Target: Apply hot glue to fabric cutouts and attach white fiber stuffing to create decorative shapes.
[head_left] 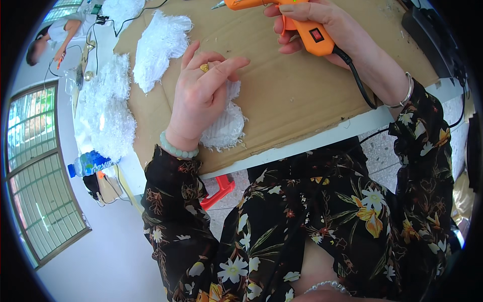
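My right hand [322,20] is wrapped round the handle of an orange hot glue gun [318,41], fingers by its trigger. The gun's metal nozzle points left at the top edge, and a black cord runs from its handle. My left hand [198,98] hovers over a white fringed fabric piece [226,128] lying on the cardboard [287,110]. Its fingers are loosely bent and apart, with the index finger stretched to the right; the thumb is mostly hidden. Nothing shows in that hand, which partly covers the fabric piece.
More white fringed pieces [160,48] lie at the left, some in a pile [108,100]. A blue-labelled bottle [90,163] is beside the table's left edge. A black box-shaped object [432,40] stands at the right. A co-worker [65,32] works at the far left.
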Action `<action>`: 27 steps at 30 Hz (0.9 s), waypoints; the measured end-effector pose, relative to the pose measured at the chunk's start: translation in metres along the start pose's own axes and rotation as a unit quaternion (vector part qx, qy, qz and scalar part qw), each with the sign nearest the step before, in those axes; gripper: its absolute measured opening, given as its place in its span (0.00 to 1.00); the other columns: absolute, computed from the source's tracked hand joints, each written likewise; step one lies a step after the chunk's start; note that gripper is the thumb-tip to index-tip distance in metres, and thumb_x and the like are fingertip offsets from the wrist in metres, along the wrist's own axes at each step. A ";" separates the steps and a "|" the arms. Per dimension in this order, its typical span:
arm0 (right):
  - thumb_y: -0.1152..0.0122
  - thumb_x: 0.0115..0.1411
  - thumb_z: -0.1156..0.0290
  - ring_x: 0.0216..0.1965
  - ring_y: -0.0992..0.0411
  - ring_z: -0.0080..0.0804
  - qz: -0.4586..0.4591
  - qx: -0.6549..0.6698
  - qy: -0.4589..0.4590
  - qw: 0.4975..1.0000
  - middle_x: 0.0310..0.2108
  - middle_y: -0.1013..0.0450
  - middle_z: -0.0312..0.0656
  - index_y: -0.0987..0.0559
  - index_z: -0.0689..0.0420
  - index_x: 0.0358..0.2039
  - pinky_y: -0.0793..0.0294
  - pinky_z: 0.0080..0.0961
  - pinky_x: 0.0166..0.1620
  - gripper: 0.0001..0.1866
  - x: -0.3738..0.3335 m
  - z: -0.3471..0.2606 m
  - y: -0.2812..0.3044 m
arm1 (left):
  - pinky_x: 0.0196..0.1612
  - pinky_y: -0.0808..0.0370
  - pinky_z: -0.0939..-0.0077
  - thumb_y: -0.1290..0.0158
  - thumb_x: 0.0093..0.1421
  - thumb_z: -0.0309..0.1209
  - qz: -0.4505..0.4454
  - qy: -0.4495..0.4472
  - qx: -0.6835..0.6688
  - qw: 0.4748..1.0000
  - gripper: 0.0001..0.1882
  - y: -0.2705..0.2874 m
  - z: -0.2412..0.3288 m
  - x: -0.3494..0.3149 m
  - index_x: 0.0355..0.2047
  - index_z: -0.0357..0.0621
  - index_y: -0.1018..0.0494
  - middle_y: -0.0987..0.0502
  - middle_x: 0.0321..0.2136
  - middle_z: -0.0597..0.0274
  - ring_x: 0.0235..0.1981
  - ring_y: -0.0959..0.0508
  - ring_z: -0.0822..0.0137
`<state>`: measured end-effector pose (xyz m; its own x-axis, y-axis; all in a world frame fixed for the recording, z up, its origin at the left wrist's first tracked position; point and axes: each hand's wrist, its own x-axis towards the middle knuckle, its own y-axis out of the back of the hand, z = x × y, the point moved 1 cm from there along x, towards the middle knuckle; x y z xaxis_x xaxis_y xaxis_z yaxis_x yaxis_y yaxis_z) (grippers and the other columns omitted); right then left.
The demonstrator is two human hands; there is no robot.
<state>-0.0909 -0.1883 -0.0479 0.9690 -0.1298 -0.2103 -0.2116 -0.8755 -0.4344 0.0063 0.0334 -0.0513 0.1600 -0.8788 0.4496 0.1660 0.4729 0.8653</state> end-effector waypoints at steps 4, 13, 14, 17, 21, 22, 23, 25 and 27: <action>0.44 0.63 0.67 0.32 0.24 0.29 0.011 -0.005 -0.008 1.000 0.31 0.26 0.41 0.28 0.64 0.46 0.20 0.27 0.37 0.16 -0.001 -0.001 -0.001 | 0.60 0.37 0.48 0.52 0.43 0.12 0.006 0.013 -0.004 1.000 0.24 0.000 -0.001 -0.002 0.39 0.49 0.21 0.26 0.19 0.70 0.34 0.24 0.63; 0.45 0.64 0.67 0.33 0.24 0.29 0.008 -0.022 0.000 1.000 0.33 0.26 0.41 0.29 0.66 0.48 0.20 0.27 0.38 0.17 -0.007 -0.005 0.001 | 0.57 0.33 0.54 0.57 0.46 0.11 0.033 0.055 -0.048 0.997 0.22 0.003 -0.008 -0.006 0.36 0.46 0.22 0.29 0.17 0.68 0.28 0.25 0.63; 0.45 0.64 0.67 0.33 0.24 0.29 0.008 -0.024 -0.002 1.000 0.33 0.26 0.41 0.29 0.66 0.48 0.20 0.27 0.38 0.17 -0.007 -0.004 0.003 | 0.57 0.33 0.54 0.57 0.46 0.11 0.040 0.061 -0.050 0.996 0.22 0.002 -0.010 -0.008 0.36 0.45 0.22 0.30 0.18 0.67 0.28 0.25 0.64; 0.46 0.64 0.67 0.33 0.24 0.31 0.002 -0.014 0.008 1.000 0.33 0.26 0.42 0.29 0.65 0.48 0.20 0.28 0.38 0.17 -0.007 0.000 0.006 | 0.56 0.33 0.54 0.59 0.47 0.11 0.077 0.059 -0.017 0.995 0.21 0.008 -0.016 -0.012 0.35 0.45 0.23 0.28 0.19 0.66 0.29 0.24 0.63; 0.46 0.63 0.68 0.33 0.24 0.34 0.007 0.032 0.049 0.998 0.33 0.26 0.43 0.29 0.64 0.47 0.20 0.32 0.38 0.16 -0.007 -0.001 0.005 | 0.56 0.32 0.54 0.57 0.47 0.11 0.092 0.055 -0.017 0.994 0.19 0.024 -0.003 -0.011 0.34 0.45 0.24 0.26 0.23 0.65 0.31 0.23 0.61; 0.46 0.62 0.68 0.32 0.24 0.35 0.010 0.043 0.063 0.997 0.33 0.26 0.44 0.29 0.63 0.47 0.19 0.34 0.38 0.15 -0.007 -0.001 0.004 | 0.55 0.32 0.54 0.52 0.48 0.14 0.090 0.044 0.018 0.995 0.16 0.031 0.006 -0.014 0.35 0.45 0.24 0.25 0.25 0.64 0.32 0.23 0.59; 0.46 0.62 0.68 0.32 0.24 0.35 0.004 0.036 0.060 0.998 0.33 0.26 0.44 0.29 0.63 0.47 0.19 0.34 0.38 0.15 -0.005 0.003 0.006 | 0.54 0.31 0.54 0.48 0.48 0.17 0.088 0.033 0.051 0.994 0.15 0.032 0.013 -0.019 0.36 0.45 0.25 0.24 0.28 0.63 0.33 0.23 0.57; 0.47 0.64 0.61 0.38 0.24 0.28 -0.020 -0.060 0.127 0.990 0.39 0.26 0.41 0.29 0.63 0.52 0.20 0.29 0.42 0.22 -0.005 0.005 0.008 | 0.54 0.31 0.55 0.43 0.47 0.21 0.088 0.067 0.057 0.992 0.15 0.037 0.033 -0.032 0.38 0.45 0.25 0.24 0.28 0.62 0.33 0.24 0.56; 0.46 0.64 0.62 0.38 0.24 0.29 -0.036 -0.070 0.126 0.989 0.41 0.26 0.42 0.29 0.64 0.53 0.20 0.30 0.43 0.22 0.001 0.008 0.007 | 0.53 0.32 0.56 0.31 0.40 0.33 0.052 0.125 0.082 0.987 0.27 0.037 0.051 -0.053 0.42 0.44 0.28 0.24 0.32 0.59 0.38 0.25 0.54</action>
<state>-0.0919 -0.1909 -0.0580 0.9857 -0.1608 0.0501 -0.1376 -0.9404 -0.3111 -0.0455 0.0942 -0.0321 0.4065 -0.7734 0.4864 -0.0208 0.5245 0.8512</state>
